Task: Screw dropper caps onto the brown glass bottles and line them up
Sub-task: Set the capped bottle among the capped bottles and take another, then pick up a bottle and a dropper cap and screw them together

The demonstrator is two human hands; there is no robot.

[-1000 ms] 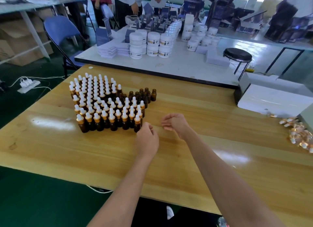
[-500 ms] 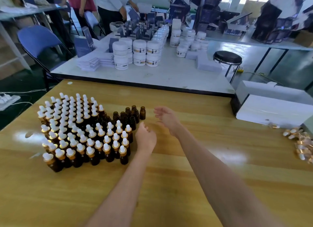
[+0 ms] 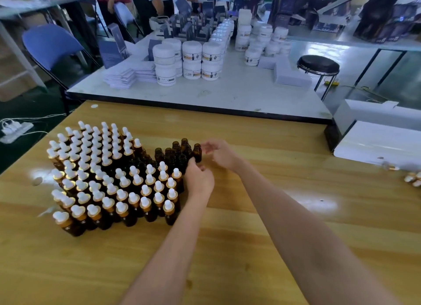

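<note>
Head view: on the worktop (image 3: 273, 236), capped bottles (image 3: 118, 179) stand in packed rows at left, with uncapped bottles (image 3: 175, 151) clustered at their far right corner. The left hand (image 3: 198, 179), fingers curled, seems to pinch the base of the rightmost bottle (image 3: 197, 150). The right hand (image 3: 222, 154) hangs just beside its neck, fingers relaxed, holding nothing. Loose caps (image 3: 413, 179) lie at the right edge.

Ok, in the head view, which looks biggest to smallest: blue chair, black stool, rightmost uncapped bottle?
1. blue chair
2. black stool
3. rightmost uncapped bottle
Chair and stool stand farther from the camera than the bottle, so their lead is safe.
</note>
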